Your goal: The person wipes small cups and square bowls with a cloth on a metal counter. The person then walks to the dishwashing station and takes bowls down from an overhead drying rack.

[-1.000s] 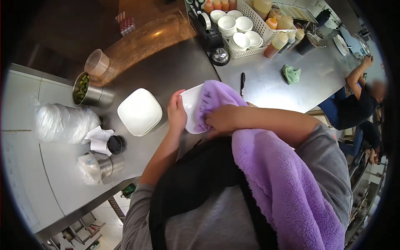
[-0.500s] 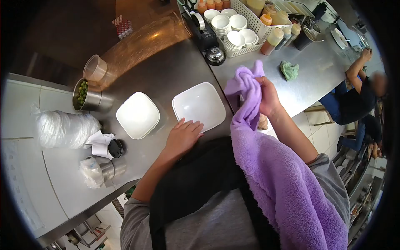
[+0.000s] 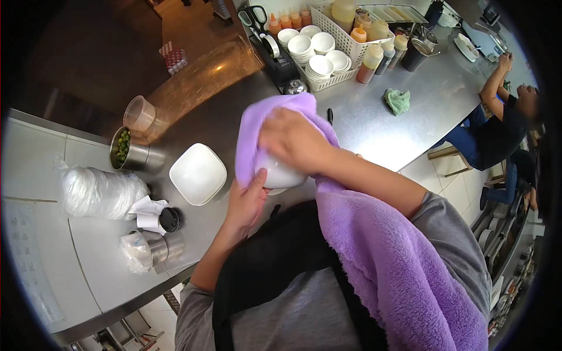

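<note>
A white square bowl [image 3: 282, 174] is lifted in my left hand [image 3: 247, 202], with the thumb over its near rim and the fingers beneath. My right hand [image 3: 295, 140], smeared by motion, presses a fluffy purple towel [image 3: 389, 257] into and over the bowl. The towel hides most of the bowl's inside and far edge. Its long end hangs down across my right side. Below the held bowl, a white edge shows near the counter. To the left stands a stack of similar white bowls [image 3: 198, 175].
Around the counter [image 3: 374, 137] are a basket [image 3: 328, 80] of small bowls, squeeze bottles [image 3: 370, 63], a green cloth [image 3: 398, 101] and a call bell [image 3: 294, 88]. A pot of limes [image 3: 122, 149] and bagged items [image 3: 99, 190] stand left. Another person [image 3: 497, 126] sits at the right.
My left hand has raised the bowl from the counter. My right hand has brought the towel leftward from beside the bowl onto it.
</note>
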The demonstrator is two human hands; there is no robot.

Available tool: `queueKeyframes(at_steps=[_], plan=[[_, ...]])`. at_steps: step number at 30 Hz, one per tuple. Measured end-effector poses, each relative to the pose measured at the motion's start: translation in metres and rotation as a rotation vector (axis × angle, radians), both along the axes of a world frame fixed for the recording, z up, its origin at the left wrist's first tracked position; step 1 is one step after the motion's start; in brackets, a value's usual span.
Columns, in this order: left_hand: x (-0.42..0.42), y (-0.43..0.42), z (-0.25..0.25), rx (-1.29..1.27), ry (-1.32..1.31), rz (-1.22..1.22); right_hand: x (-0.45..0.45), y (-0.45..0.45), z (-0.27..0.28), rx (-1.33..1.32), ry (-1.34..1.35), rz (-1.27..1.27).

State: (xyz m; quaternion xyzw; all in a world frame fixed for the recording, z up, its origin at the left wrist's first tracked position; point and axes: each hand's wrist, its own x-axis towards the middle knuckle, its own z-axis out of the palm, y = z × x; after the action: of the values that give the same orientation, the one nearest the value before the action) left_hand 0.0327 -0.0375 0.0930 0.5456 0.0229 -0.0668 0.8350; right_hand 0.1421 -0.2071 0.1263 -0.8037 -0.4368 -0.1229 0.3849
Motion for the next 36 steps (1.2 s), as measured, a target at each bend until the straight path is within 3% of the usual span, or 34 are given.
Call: queueKeyframes(at_steps=[1, 2, 4, 6, 8, 9, 10, 12, 13, 14, 16, 18, 20, 22, 23, 24, 26, 28, 30, 31, 32, 33, 34, 36], plan=[[0.002, -0.005, 0.008, -0.090, 0.000, -0.023, 0.013, 0.007, -0.001, 0.058, 0.237, -0.094], [0.004, -0.006, 0.013, -0.181, 0.001, -0.046, 0.016, 0.019, -0.005, 0.366, 0.454, -0.283], [0.007, 0.002, 0.004, -0.232, -0.031, -0.039, -0.002, 0.026, -0.007, -0.106, 0.195, -0.257], [0.006, 0.008, -0.001, -0.434, 0.120, 0.149, -0.026, 0.035, 0.002, -0.183, -0.213, -0.211], [0.006, 0.005, -0.003, -0.315, 0.063, 0.170, -0.027, 0.038, 0.011, -0.081, -0.082, -0.079], [0.007, 0.004, -0.001, -0.343, 0.016, 0.104, -0.006, 0.044, -0.003, -0.086, -0.044, -0.235], [0.007, 0.002, 0.002, -0.369, -0.030, 0.036, 0.021, 0.039, 0.019, -0.022, 0.350, -0.134], [0.006, -0.007, 0.005, -0.373, -0.042, 0.061, 0.053, 0.038, 0.021, 0.110, 0.820, -0.217], [0.007, -0.007, 0.004, -0.403, -0.046, 0.080, 0.045, 0.046, 0.018, 0.062, 0.496, -0.380], [0.011, -0.007, 0.001, -0.435, -0.054, 0.099, 0.031, 0.051, 0.024, -0.248, 0.348, -0.423], [0.014, 0.001, -0.004, -0.484, -0.076, 0.104, -0.017, 0.061, 0.015, -0.259, -0.218, -0.358], [0.014, 0.011, -0.004, -0.637, 0.151, 0.221, -0.045, 0.059, -0.001, -0.139, -0.254, -0.233], [0.015, 0.013, -0.001, -0.666, 0.066, 0.214, -0.039, 0.055, -0.010, -0.017, -0.288, -0.112], [0.019, 0.012, -0.004, -0.718, -0.028, 0.318, 0.000, 0.049, -0.011, 0.046, 0.073, -0.353], [0.016, 0.009, 0.000, -0.667, -0.043, 0.307, 0.026, 0.045, 0.008, 0.105, 0.462, -0.345], [0.016, 0.008, -0.001, -0.669, -0.043, 0.308, 0.045, 0.049, 0.007, 0.433, 0.536, -0.337], [0.021, 0.011, -0.001, -0.685, -0.099, 0.260, 0.029, 0.055, 0.013, 0.154, 0.372, -0.424], [0.023, 0.017, 0.015, -0.704, -0.061, 0.191, -0.020, 0.059, 0.015, -0.117, -0.160, -0.337], [0.024, 0.021, 0.016, -0.719, -0.019, 0.130, -0.037, 0.056, -0.001, -0.053, -0.184, -0.207], [0.025, 0.024, 0.008, -0.747, -0.071, 0.161, -0.031, 0.053, -0.030, 0.005, -0.098, -0.214], [0.025, 0.024, 0.005, -0.776, -0.121, 0.192, -0.029, 0.053, -0.026, 0.060, -0.011, -0.221], [0.023, 0.022, 0.004, -0.824, -0.089, 0.253, -0.019, 0.049, -0.020, 0.304, 0.062, -0.307], [0.023, 0.024, 0.003, -0.825, -0.087, 0.254, -0.009, 0.042, -0.001, 0.303, 0.064, -0.308], [0.022, 0.031, -0.004, -0.814, -0.134, 0.116, 0.011, 0.027, 0.022, 0.536, 0.889, -0.204]])
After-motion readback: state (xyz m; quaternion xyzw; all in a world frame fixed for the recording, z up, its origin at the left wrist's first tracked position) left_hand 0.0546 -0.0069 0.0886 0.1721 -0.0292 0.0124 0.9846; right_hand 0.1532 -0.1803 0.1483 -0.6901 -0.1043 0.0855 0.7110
